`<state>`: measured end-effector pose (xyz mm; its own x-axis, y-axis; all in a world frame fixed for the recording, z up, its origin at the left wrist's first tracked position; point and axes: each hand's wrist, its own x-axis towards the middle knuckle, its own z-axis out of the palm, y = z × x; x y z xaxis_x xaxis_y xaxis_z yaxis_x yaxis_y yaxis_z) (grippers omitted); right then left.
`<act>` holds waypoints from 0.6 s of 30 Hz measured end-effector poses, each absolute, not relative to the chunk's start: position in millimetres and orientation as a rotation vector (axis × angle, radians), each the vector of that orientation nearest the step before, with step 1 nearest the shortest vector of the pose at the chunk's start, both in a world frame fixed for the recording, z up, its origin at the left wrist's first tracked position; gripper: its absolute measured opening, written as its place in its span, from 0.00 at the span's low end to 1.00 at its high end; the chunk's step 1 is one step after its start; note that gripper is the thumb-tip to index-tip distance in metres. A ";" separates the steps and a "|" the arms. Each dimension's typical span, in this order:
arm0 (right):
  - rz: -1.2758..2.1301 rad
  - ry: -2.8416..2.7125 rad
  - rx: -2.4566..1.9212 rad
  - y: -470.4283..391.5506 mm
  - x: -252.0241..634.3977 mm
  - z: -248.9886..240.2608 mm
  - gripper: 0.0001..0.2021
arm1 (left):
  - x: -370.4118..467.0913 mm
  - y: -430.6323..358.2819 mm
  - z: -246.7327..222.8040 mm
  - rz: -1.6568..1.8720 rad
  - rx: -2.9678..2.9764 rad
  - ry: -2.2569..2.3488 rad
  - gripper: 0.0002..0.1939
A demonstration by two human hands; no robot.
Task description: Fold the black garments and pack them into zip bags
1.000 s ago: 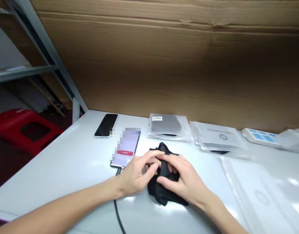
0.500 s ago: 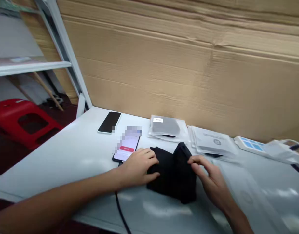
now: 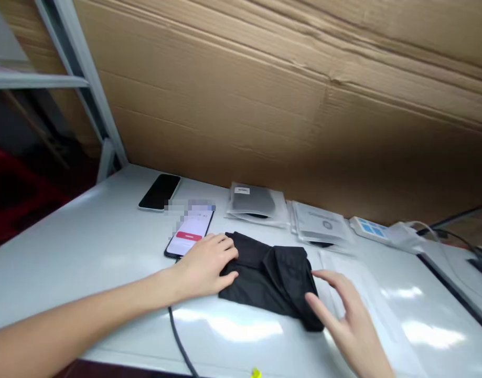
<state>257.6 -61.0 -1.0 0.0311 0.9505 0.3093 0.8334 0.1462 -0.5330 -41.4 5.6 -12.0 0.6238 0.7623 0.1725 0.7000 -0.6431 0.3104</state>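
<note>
A folded piece of black cloth (image 3: 260,278) lies on the white table, its right end doubled over in a loose flap. My left hand (image 3: 209,262) rests on the cloth's left edge, fingers stretched out flat. At the right edge, my right hand (image 3: 343,310) has thumb and forefinger spread apart, with nothing seen between them. The fingertips are close to the flap; whether they touch it I cannot tell. Just beyond my left hand lies a lit phone (image 3: 191,226) with a red button on its screen and a black cable (image 3: 180,336) running toward the front edge.
A dark-screened phone (image 3: 160,192) lies at the back left. Clear bags with flat contents (image 3: 258,203) and more bags (image 3: 323,226) line the cardboard wall (image 3: 225,115). A power strip (image 3: 368,229) is at right. Something small and yellow (image 3: 256,373) shows at the front edge.
My right hand has let go of the raised cloth flap and opened. The flap now lies lower and flatter. The view has shifted, and my left hand remains on the cloth.
</note>
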 end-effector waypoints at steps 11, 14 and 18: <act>0.163 -1.585 -1.909 -67.0 285.3 -8.5 0.12 | -46.0 7.5 -8.1 0.329 2.644 1.232 0.09; 0.142 -1.382 -2.099 -80.5 320.0 -5.8 0.16 | -46.2 8.2 -7.4 0.337 2.643 1.230 0.08; 0.206 -1.342 -2.171 -94.0 343.5 -10.5 0.22 | -46.3 8.8 -8.3 0.363 2.636 1.224 0.07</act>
<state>343.5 -94.0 -10.5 0.4839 0.8599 0.1628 0.7717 -0.3315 -0.5428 -46.3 8.8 -8.3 0.6242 0.7699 0.1325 0.7176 -0.6321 0.2926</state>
